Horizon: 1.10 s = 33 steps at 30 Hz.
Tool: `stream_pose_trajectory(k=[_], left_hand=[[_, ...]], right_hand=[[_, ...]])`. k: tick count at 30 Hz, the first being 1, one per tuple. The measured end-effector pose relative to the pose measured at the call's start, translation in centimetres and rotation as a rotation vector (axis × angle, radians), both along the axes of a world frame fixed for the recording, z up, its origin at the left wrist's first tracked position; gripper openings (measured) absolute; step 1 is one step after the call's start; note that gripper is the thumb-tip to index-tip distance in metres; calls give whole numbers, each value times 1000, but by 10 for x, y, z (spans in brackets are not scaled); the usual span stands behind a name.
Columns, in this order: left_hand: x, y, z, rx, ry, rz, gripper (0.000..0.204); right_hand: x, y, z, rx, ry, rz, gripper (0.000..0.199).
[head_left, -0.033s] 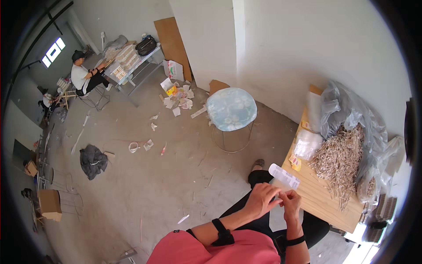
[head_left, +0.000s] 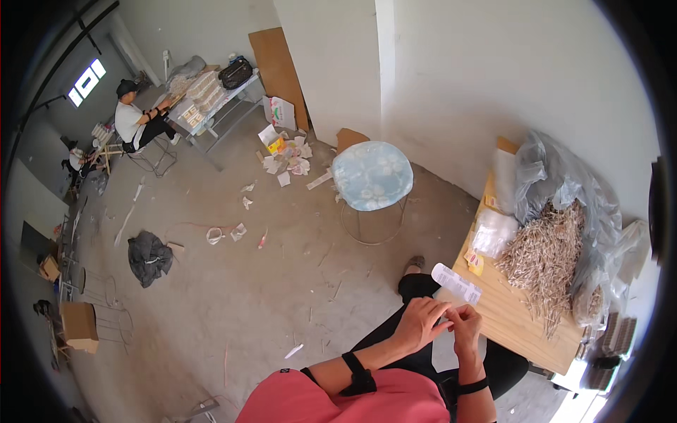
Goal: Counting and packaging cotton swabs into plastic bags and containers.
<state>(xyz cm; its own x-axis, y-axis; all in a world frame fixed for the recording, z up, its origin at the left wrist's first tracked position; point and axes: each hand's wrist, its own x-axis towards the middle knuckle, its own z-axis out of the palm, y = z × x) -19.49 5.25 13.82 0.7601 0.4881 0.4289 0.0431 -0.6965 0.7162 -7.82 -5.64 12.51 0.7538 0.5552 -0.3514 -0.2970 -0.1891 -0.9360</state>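
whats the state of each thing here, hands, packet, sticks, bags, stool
left hand: fingers curled, pinching the lower end of the packet
right hand: closed on the packet's lower end, touching the left hand
long white packet: held up, tilted over the table edge
pile of thin pale sticks: loose, heaped on the wooden table
clear plastic bags: crumpled, open around the sticks
round stool: upright, unoccupied

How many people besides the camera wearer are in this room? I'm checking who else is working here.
2: a seated person in a white top at the far long table, and another person partly visible behind them at the left edge. Others may be hidden.
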Motion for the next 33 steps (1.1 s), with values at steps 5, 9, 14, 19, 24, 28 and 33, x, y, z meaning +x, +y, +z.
stream_pose_trajectory(k=[5, 9, 14, 19, 24, 28, 33], left_hand=[[5, 2, -5, -61, -39, 26, 31], [8, 4, -13, -419, 30, -41, 21], [4, 2, -15, -645, 46, -90, 14], [5, 3, -36, -1030, 27, -100, 18], [4, -1, -48, -1299, 10, -108, 25], [3, -5, -44, -1036, -25, 23, 15], [9, -6, -22, -300, -46, 70, 9]], right_hand=[[1, 1, -15, 3, -19, 30, 22], [0, 1, -13, 10, -36, 47, 23], [0, 0, -12, 68, -72, 91, 20], [3, 0, -15, 29, -155, 147, 17], [0, 0, -13, 34, -171, 144, 13], [-5, 0, -5, -42, -217, 187, 11], [-10, 15, 6, -145, -681, -155, 6]])
